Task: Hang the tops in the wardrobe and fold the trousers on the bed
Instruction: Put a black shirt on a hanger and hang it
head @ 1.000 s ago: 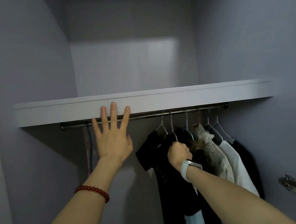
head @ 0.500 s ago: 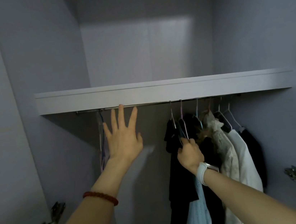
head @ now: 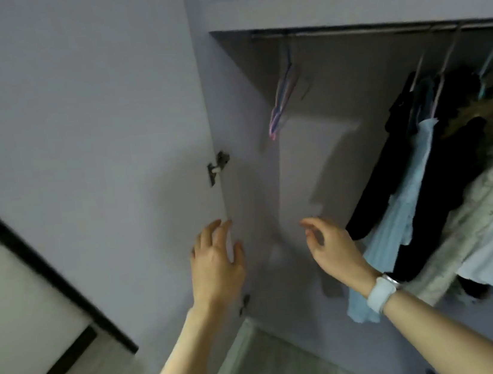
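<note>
Head view, left hand: the left hand [head: 217, 262] is raised with fingers loosely spread and holds nothing; it sits in front of the wardrobe's [head: 245, 162] left edge, just below the hinge [head: 218, 167].
Head view, right hand: the right hand [head: 331, 247] is also empty, fingers relaxed and slightly curled, thumb and forefinger apart; a pale watch [head: 381, 293] is on its wrist.
Tops: the tops [head: 445, 179] hang bunched to the right of the right hand, a dark one nearest, then a light blue one, then pale ones; they look already hung.
Empty hangers: a few bare hangers [head: 284, 94] dangle above and between the two hands, from the left part of the rail [head: 344, 32].
Trousers and bed: neither is in view.
Step in hand, as I judge it: both hands are free of the clothes, so either another top needs a hanger or it is time to turn to the bed.
Doing it well: if a hanger is wanted, reach up with one hand, lift the hook clear off the rail rather than dragging it, and take only one.
Risk: the picture is blurred, so whether the left fingertips touch the wardrobe side I cannot tell.
</note>
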Motion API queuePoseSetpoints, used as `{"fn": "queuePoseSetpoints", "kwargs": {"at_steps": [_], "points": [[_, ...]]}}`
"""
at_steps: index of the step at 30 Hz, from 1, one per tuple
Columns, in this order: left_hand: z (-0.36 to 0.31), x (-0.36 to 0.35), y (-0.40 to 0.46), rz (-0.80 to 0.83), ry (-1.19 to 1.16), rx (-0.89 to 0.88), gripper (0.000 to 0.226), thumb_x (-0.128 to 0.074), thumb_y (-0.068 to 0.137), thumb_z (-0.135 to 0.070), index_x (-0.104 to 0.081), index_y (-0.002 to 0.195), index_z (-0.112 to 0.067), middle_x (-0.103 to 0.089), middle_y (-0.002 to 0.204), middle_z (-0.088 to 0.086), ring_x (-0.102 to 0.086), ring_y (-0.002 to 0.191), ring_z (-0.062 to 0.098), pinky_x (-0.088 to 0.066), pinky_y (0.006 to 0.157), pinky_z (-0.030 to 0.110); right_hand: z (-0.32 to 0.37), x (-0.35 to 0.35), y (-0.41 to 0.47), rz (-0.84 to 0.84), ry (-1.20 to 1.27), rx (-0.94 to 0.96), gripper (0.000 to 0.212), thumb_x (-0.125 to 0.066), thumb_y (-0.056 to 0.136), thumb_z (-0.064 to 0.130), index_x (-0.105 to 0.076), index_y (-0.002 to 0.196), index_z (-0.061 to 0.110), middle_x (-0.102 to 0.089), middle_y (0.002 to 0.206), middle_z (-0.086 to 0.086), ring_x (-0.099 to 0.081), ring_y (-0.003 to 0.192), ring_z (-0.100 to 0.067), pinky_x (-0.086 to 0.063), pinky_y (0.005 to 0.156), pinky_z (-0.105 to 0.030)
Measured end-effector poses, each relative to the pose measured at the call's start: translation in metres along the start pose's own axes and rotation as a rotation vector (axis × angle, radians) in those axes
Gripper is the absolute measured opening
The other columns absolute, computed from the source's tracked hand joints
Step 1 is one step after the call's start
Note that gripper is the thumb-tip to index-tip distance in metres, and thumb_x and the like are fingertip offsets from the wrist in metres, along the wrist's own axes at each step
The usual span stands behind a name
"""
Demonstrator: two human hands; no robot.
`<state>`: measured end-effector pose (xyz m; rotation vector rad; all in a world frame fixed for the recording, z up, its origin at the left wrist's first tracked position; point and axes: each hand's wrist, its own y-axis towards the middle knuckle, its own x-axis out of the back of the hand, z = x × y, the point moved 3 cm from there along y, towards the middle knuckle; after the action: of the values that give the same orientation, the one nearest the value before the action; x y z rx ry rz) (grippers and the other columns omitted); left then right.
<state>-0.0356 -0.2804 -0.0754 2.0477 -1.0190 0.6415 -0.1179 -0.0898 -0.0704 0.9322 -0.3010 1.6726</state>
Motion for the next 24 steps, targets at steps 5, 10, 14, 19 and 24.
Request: {"fn": "queuePoseSetpoints", "kwargs": {"at_steps": [5,10,14,19,24], "points": [[0.058,0.041,-0.124,-0.066,0.079,0.371,0.051,-0.043,0.082,-0.031,-0.056,0.126,-0.009,-0.056,0.127,0.008,-0.049,0.119,0.029,-0.039,0.097,0.041,0.027,-0.077,-0.065,0.358,0.198,0.049,0.024,-0.047,0.092,0.001,-0.063,0.109,0.001,-0.065,0.108,-0.013,-0.061,0.1,-0.025,-0.043,0.087,-0.024],[0.081,0.092,-0.315,-0.285,0.163,0.82,0.035,-0.054,0.09,-0.014,-0.056,0.124,-0.008,-0.057,0.123,0.009,-0.052,0.116,0.027,-0.039,0.096,0.036,0.071,-0.147,-0.187,0.833,0.195,0.231,0.025,-0.047,0.091,0.0,-0.064,0.109,0.002,-0.065,0.11,-0.013,-0.059,0.105,-0.026,-0.042,0.094,-0.031],[0.065,0.14,-0.444,-0.467,0.169,1.12,0.035,-0.052,0.093,-0.011,-0.053,0.128,-0.008,-0.055,0.127,0.007,-0.049,0.12,0.021,-0.034,0.097,0.025,0.12,-0.178,-0.284,1.145,0.186,0.386,0.025,-0.045,0.093,0.004,-0.062,0.111,0.005,-0.066,0.109,-0.011,-0.061,0.102,-0.026,-0.044,0.094,-0.035],[0.032,0.199,-0.603,-0.719,0.211,1.455,0.035,-0.045,0.096,-0.015,-0.05,0.13,-0.014,-0.05,0.132,0.003,-0.045,0.122,0.019,-0.037,0.101,0.03,0.184,-0.204,-0.424,1.464,0.165,0.616,0.026,-0.043,0.096,0.01,-0.06,0.116,0.01,-0.064,0.112,-0.007,-0.061,0.104,-0.025,-0.044,0.084,-0.026],[0.026,0.255,-0.748,-0.867,0.289,1.731,0.038,-0.046,0.096,-0.02,-0.046,0.134,-0.015,-0.044,0.136,0.003,-0.045,0.122,0.02,-0.041,0.097,0.032,0.247,-0.225,-0.566,1.653,0.081,0.852,0.03,-0.039,0.097,0.018,-0.056,0.121,0.017,-0.063,0.114,0.0,-0.062,0.1,-0.017,-0.048,0.085,-0.026]]}}
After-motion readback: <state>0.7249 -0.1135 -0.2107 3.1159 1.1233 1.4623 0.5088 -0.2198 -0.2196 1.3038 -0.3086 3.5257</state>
